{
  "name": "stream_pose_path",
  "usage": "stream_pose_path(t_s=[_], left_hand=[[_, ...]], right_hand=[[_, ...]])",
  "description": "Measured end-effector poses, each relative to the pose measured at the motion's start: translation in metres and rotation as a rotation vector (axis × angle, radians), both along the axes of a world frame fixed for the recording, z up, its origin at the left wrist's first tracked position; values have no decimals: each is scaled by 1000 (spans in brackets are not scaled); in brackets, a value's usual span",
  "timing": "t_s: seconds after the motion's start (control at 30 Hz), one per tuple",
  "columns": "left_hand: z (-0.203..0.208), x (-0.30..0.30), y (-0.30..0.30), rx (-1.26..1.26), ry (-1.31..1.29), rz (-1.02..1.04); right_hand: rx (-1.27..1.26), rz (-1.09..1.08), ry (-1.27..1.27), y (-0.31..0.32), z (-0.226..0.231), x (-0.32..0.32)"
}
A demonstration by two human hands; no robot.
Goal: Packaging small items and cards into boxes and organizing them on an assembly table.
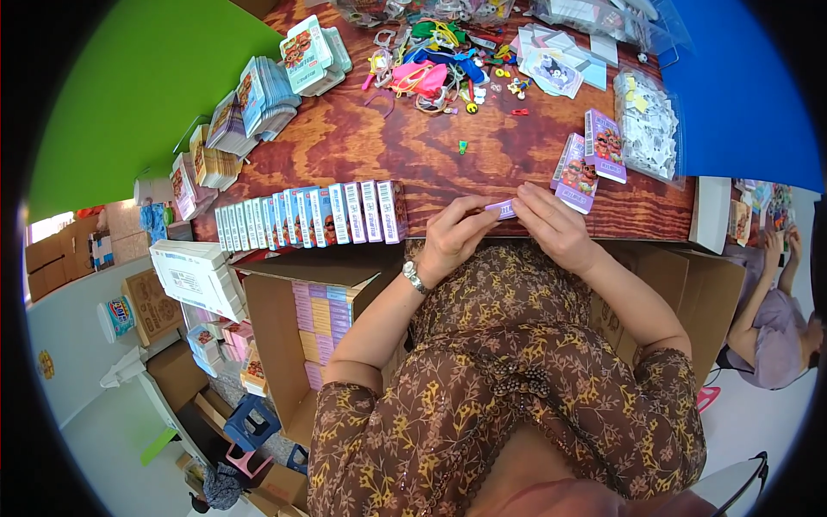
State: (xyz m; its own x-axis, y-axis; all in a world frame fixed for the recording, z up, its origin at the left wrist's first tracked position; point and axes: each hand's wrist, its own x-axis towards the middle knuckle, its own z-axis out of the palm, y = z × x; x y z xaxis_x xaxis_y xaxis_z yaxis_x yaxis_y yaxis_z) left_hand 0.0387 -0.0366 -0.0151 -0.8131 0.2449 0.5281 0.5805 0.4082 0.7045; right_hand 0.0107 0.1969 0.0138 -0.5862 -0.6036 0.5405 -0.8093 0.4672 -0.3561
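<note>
At the near edge of the wooden table, a small purple card box point(501, 208) is pinched between both my hands, and its far part is mostly covered by fingers. My left hand point(457, 237) grips its left end with thumb and fingers pressed together. From the right, my right hand point(553, 228) closes over the other end. Just beyond the right hand lie two purple printed boxes, one point(575, 177) nearer and another point(605, 146) partly resting on it. To the left stands a row of upright boxes point(314, 217), purple at its right end and blue and white further along.
Stacks of flat cartons point(263, 96) line the table's left side. A heap of small colourful toys point(431, 69) lies at the back, beside loose cards point(556, 69) and a clear bag of white pieces point(646, 125). Below left, an open cardboard box point(280, 345) holds packed boxes. Another person point(771, 336) works at far right.
</note>
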Motion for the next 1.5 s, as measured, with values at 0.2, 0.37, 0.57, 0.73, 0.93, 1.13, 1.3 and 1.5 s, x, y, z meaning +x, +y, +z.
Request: stream_pose_path(t_s=[0.2,0.37,0.57,0.73,0.93,1.13,1.3,1.5], left_hand=[[-6,7,15,-6,37,31],[35,-1,10,-164,-10,109],[64,-12,-50,-724,-240,186],[55,-18,-62,-1118,1,238],[53,-25,-54,-1154,-69,212],[66,-24,-19,-711,53,123],[81,-32,58,-272,56,116],[56,-21,63,-269,-38,178]], right_hand=[[-19,35,-40,5,-3,-4],[-39,21,-247,7,22,-13],[121,-228,-94,61,48,-37],[372,-380,-364,124,46,-50],[712,-413,180,126,6,-46],[376,-423,171,100,45,-68],[-28,-360,-356,64,86,-40],[-160,-285,-802,44,69,-29]])
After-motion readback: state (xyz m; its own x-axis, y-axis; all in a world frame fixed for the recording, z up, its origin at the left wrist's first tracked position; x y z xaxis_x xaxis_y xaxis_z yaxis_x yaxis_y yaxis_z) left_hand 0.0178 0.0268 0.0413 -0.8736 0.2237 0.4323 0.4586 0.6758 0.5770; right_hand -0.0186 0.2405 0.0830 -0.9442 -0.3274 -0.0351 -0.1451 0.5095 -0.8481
